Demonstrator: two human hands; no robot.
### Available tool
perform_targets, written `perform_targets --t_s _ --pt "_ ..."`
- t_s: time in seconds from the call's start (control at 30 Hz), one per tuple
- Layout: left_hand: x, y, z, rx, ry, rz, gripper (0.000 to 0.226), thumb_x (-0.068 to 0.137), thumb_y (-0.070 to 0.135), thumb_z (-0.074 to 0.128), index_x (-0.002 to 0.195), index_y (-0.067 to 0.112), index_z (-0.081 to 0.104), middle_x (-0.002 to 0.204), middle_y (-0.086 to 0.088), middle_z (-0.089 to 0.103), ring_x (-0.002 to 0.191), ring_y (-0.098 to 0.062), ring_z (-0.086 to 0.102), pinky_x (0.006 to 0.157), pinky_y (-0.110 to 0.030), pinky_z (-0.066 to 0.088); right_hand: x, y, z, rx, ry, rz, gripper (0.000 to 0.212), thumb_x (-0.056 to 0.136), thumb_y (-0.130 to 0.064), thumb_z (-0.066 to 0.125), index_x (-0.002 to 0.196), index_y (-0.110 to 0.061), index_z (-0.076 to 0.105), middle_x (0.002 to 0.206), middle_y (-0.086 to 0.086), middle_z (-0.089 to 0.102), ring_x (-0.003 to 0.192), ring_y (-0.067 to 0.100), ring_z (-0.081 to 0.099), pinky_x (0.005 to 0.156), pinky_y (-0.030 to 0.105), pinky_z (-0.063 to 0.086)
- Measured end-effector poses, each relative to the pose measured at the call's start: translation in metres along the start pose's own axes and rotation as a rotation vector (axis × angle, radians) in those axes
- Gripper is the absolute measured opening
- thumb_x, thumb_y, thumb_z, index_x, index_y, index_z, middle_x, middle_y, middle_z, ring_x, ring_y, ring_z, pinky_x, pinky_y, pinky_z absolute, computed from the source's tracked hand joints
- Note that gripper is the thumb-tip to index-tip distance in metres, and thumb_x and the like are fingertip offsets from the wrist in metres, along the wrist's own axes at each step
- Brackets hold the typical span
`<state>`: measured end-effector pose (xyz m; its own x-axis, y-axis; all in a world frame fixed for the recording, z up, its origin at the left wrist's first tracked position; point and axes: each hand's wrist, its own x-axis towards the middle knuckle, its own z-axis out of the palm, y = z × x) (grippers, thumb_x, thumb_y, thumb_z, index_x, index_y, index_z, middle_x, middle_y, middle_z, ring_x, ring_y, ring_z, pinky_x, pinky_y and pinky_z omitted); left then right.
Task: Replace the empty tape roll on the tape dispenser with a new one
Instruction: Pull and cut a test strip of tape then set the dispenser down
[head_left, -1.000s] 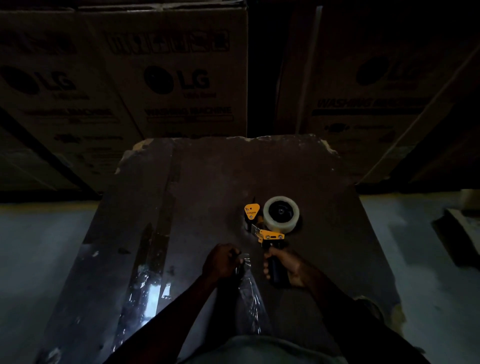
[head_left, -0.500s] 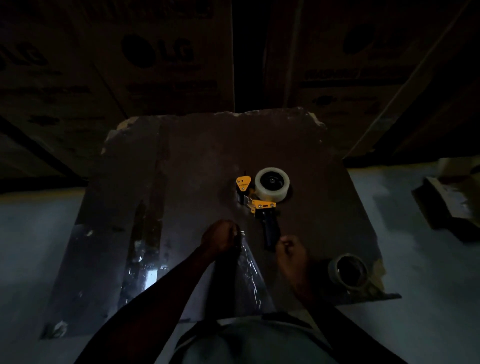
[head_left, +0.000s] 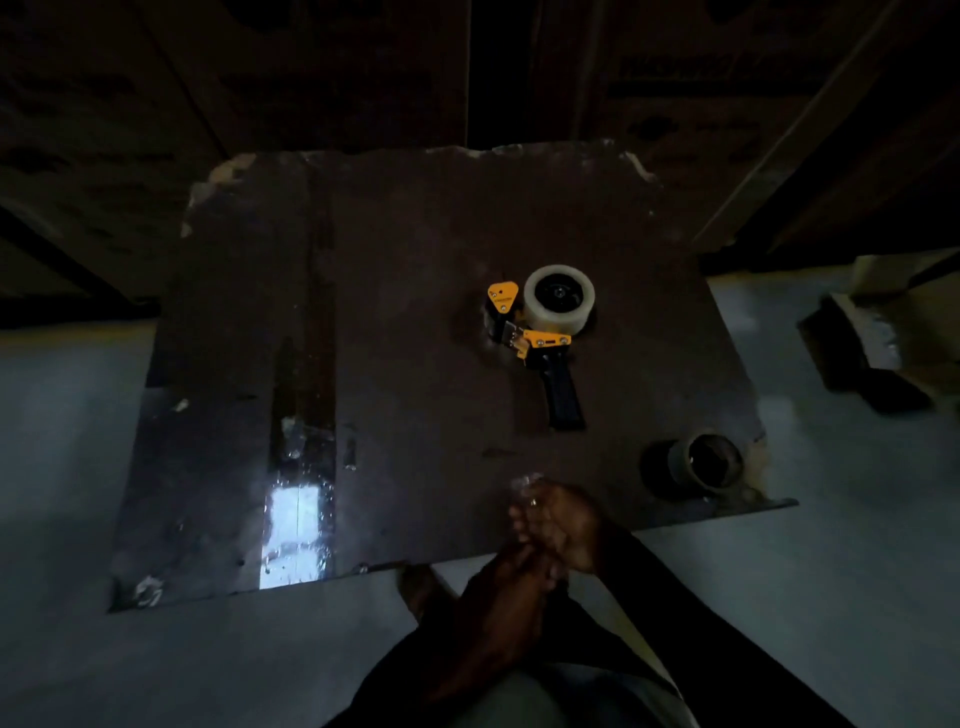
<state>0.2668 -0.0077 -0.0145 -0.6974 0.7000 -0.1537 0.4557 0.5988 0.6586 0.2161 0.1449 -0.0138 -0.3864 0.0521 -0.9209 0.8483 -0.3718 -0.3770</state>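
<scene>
The yellow and black tape dispenser (head_left: 546, 344) lies on its side on the dark board (head_left: 395, 270), its handle pointing toward me. A full roll of clear tape (head_left: 538, 306) sits on its wheel. The empty brown roll core (head_left: 679, 461) stands near the board's front right corner. Both hands are pressed together at the board's front edge, apart from the dispenser. My right hand (head_left: 569, 525) lies over my left hand (head_left: 511, 571). A crumpled bit of clear tape strip (head_left: 524, 482) shows at their fingertips.
Large cardboard boxes (head_left: 311, 78) stand in the dark behind the board. A shiny strip of tape (head_left: 296, 519) is stuck along the board's left part. A dark flat object (head_left: 857, 358) lies on the pale floor (head_left: 67, 467) to the right.
My right hand let go of the dispenser handle and came back to join my left hand. The long clear strip that hung from my left hand is now bunched between both hands. The view tilted down.
</scene>
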Motion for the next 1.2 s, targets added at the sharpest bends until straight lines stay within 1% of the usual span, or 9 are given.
perform_targets --t_s 0.13,0.33,0.5,0.67,0.77,0.83,0.9,1.03,1.2 --pt "-0.014 0.021 -0.003 -0.262 0.180 -0.146 0.014 0.093 0.025 0.045 0.088 0.018 0.057 0.093 0.002 0.063 0.086 -0.009 0.054 0.077 -0.021 0.039 -0.008 0.021 -0.001 0.025 0.080 -0.062 0.018 0.093 -0.024 0.057 0.077 -0.018 0.059 0.051 -0.003 0.049 0.037 0.009 0.043 0.037 0.018 0.034" --pt "-0.017 0.027 -0.005 -0.467 0.164 -0.491 0.010 0.078 0.022 0.061 0.072 0.027 0.056 0.069 0.014 0.058 0.064 0.004 0.054 0.061 -0.005 0.037 -0.031 0.057 -0.031 0.131 0.084 -0.054 0.027 0.097 -0.019 0.044 0.071 -0.016 0.052 0.046 -0.003 0.039 0.033 0.009 0.033 0.037 0.016 0.024" --pt "-0.009 0.033 0.024 -0.697 0.251 -0.686 0.003 0.072 0.035 0.060 0.073 0.038 0.061 0.075 0.010 0.066 0.071 -0.010 0.062 0.073 -0.032 0.050 -0.065 0.080 -0.063 -0.175 0.237 -0.199 0.021 0.092 -0.012 0.048 0.075 -0.014 0.060 0.055 0.001 0.047 0.043 0.013 0.042 0.043 0.019 0.033" --pt "0.007 0.060 0.042 -0.670 0.336 -0.684 0.010 0.087 0.031 0.061 0.097 0.033 0.060 0.111 0.003 0.064 0.105 -0.015 0.061 0.093 -0.032 0.049 -0.079 0.109 -0.100 -0.676 0.297 -0.548 0.037 0.096 -0.009 0.044 0.071 -0.025 0.065 0.077 -0.007 0.065 0.078 0.012 0.059 0.069 0.024 0.042" --pt "0.016 0.087 0.045 -0.749 0.264 -0.683 0.018 0.095 0.034 0.054 0.112 0.033 0.058 0.121 0.013 0.055 0.118 -0.008 0.053 0.096 -0.021 0.040 -0.088 0.112 -0.112 -0.810 0.270 -0.717 0.034 0.092 -0.033 0.035 0.078 -0.022 0.065 0.082 -0.002 0.070 0.080 0.015 0.063 0.075 0.030 0.047" --pt "0.020 0.110 0.046 -0.837 0.152 -0.748 0.029 0.098 0.038 0.047 0.122 0.025 0.057 0.118 0.015 0.052 0.114 -0.004 0.048 0.093 -0.017 0.034 -0.093 0.112 -0.122 -0.856 0.276 -0.786 0.041 0.081 -0.044 0.027 0.071 -0.024 0.062 0.078 -0.002 0.071 0.077 0.017 0.064 0.072 0.035 0.049" --pt "0.023 0.125 0.053 -1.031 0.112 -0.809 0.043 0.096 0.046 0.047 0.120 0.015 0.061 0.121 0.004 0.062 0.114 -0.014 0.058 0.097 -0.031 0.045 -0.099 0.111 -0.129 -0.883 0.289 -0.845 0.039 0.079 -0.047 0.026 0.067 -0.027 0.058 0.074 0.000 0.070 0.072 0.020 0.065 0.067 0.035 0.049" --pt "0.026 0.144 0.061 -1.278 0.164 -0.890 0.044 0.090 0.049 0.053 0.103 0.011 0.071 0.103 -0.009 0.075 0.097 -0.020 0.070 0.077 -0.028 0.053 -0.112 0.098 -0.132 -0.863 0.308 -0.960 0.044 0.080 -0.051 0.030 0.081 -0.025 0.065 0.081 -0.005 0.073 0.075 0.012 0.066 0.068 0.032 0.052" --pt "0.036 0.157 0.052 -1.396 0.159 -0.898 0.047 0.093 0.051 0.046 0.100 0.014 0.074 0.093 -0.008 0.077 0.086 -0.021 0.072 0.071 -0.030 0.055 -0.114 0.077 -0.133 -0.812 0.315 -0.988 0.049 0.087 -0.053 0.022 0.083 -0.023 0.061 0.083 -0.003 0.069 0.080 0.015 0.065 0.073 0.031 0.049"
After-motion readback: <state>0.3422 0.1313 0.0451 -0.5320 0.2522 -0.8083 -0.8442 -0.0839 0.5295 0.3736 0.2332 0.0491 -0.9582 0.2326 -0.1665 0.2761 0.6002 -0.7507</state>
